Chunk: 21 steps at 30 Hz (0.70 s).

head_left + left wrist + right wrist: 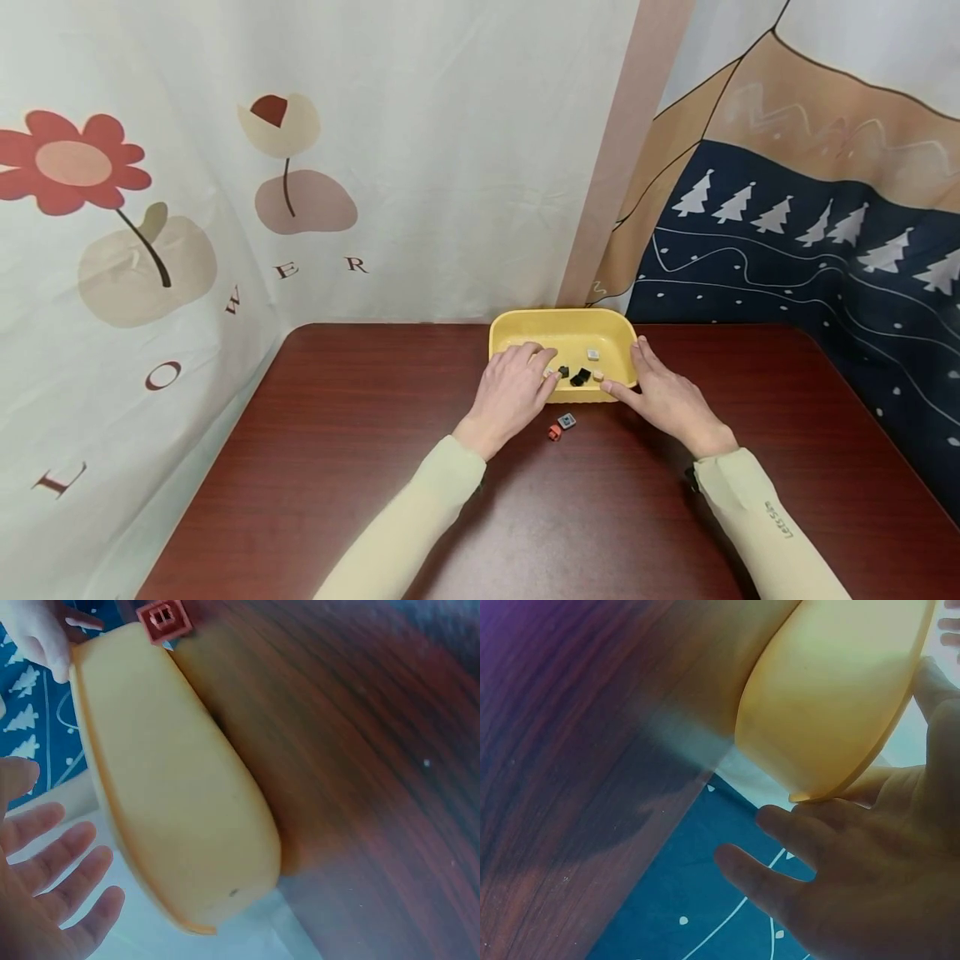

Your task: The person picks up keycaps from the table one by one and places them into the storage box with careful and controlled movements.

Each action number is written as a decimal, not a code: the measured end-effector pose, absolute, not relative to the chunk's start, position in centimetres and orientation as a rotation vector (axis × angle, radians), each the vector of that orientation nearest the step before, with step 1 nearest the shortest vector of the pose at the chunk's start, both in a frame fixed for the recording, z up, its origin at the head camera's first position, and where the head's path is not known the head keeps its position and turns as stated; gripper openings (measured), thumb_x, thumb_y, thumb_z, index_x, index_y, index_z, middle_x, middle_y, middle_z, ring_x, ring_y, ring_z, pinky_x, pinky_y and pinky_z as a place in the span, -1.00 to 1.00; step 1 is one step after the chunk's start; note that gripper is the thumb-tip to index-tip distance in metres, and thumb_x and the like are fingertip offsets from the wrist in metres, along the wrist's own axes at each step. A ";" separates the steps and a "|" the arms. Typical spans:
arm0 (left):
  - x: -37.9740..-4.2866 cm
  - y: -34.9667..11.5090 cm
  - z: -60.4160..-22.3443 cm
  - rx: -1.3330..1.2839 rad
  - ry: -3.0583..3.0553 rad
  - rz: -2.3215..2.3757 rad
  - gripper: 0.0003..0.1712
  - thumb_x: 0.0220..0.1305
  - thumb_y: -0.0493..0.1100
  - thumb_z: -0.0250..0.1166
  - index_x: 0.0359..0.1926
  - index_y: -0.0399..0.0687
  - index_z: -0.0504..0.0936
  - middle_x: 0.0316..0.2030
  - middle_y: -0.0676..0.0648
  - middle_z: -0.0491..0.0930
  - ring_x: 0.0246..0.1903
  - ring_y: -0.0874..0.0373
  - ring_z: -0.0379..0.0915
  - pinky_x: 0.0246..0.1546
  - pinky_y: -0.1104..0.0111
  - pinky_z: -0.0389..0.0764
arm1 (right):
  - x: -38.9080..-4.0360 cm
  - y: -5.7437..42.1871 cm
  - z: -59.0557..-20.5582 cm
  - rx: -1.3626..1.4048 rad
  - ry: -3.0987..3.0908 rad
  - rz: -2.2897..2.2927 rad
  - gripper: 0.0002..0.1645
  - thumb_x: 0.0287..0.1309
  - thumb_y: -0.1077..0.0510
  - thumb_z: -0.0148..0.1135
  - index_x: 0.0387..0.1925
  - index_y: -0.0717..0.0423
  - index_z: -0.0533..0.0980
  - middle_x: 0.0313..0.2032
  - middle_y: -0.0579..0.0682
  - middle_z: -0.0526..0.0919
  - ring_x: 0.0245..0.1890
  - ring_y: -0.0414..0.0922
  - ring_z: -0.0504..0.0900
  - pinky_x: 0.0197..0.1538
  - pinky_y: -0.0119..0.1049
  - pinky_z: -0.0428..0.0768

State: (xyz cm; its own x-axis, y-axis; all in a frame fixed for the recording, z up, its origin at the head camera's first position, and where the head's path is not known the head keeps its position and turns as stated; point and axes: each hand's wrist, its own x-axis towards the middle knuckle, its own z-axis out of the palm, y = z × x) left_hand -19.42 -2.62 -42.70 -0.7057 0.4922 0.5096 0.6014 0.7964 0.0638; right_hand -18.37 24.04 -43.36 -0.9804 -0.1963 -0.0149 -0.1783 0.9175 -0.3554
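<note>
A yellow plastic bin (pixel 564 397) stands at the far edge of the table, with several small black, white and tan pieces inside. Over its left front part reaches my left hand (pixel 516 385), fingers loosely spread; the left wrist view shows its fingertips (pixel 111 900) apart from the rim. At the bin's right front corner, my right hand (pixel 670 398) rests its thumb on the front rim and lays its fingers along the right end. Those fingers (pixel 761 881) are mostly straight. On the table before the bin lie a red block (pixel 554 432) and a grey-blue square piece (pixel 567 421).
The dark red-brown wooden table (pixel 585 517) reaches back to a hanging cloth (pixel 450 167) printed with flowers and trees. Inside the bin are a white piece (pixel 592 354) and black pieces (pixel 581 377).
</note>
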 end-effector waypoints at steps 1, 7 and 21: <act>-19.2 -2.6 -42.6 -0.827 -2.500 -0.311 -0.60 0.48 0.05 0.28 0.19 -0.01 0.68 0.05 -0.04 0.68 0.04 -0.01 0.62 -0.01 0.13 0.63 | -18.4 24.0 -43.4 -0.297 3.029 -0.554 0.31 0.34 -0.57 -0.02 0.57 0.43 -0.01 0.58 0.42 -0.08 0.43 0.41 0.26 0.26 0.33 0.43; -18.1 -2.7 -42.2 -0.882 -2.471 -0.323 -0.61 0.46 0.07 0.29 0.18 0.03 0.68 0.06 -0.02 0.67 0.03 0.02 0.62 -0.01 0.14 0.62 | -18.3 24.0 -43.4 -0.297 3.028 -0.557 0.31 0.34 -0.57 -0.01 0.57 0.43 -0.02 0.58 0.41 -0.08 0.43 0.41 0.27 0.26 0.33 0.44; -15.7 -1.6 -42.8 -1.047 -2.466 -0.242 -0.61 0.43 0.14 0.32 0.16 0.13 0.72 0.14 -0.01 0.64 0.15 0.06 0.59 0.14 0.13 0.59 | -18.3 24.0 -43.4 -0.303 3.042 -0.555 0.30 0.35 -0.55 0.00 0.58 0.43 -0.02 0.57 0.42 -0.07 0.39 0.43 0.32 0.24 0.33 0.45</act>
State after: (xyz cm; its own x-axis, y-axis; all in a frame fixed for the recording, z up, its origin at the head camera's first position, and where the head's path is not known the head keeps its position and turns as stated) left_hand -15.65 -1.62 -42.80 -0.6121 0.6387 0.4662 0.7172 0.6968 -0.0130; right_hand -18.27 23.99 -43.40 -0.9804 -0.1972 0.0011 -0.1849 0.9172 -0.3529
